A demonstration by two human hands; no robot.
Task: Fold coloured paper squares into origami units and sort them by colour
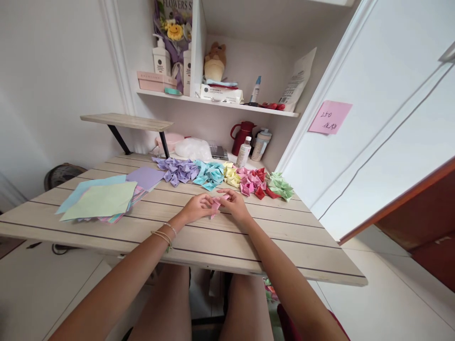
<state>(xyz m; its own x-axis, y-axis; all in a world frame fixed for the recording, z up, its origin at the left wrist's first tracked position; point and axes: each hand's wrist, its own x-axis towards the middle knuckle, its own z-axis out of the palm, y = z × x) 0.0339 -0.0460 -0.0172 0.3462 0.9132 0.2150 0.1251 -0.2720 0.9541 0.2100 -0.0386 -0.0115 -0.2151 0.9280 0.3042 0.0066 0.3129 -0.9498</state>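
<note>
Left hand and right hand pinch folded pink paper between them over the counter's middle. Right of the counter, a stuck-up pink note reads "250"; above the counter's back, lettering shows "FLOWERS S".

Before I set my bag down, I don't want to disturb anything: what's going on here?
Someone's left hand and right hand are holding a small piece of folded pink paper between them, at a wooden table. Beyond the hands lie heaps of folded paper shapes, roughly grouped by colour: purple, blue, yellow, pink with red, and green, from left to right. A pile of flat coloured sheets lies over on the left.
</note>
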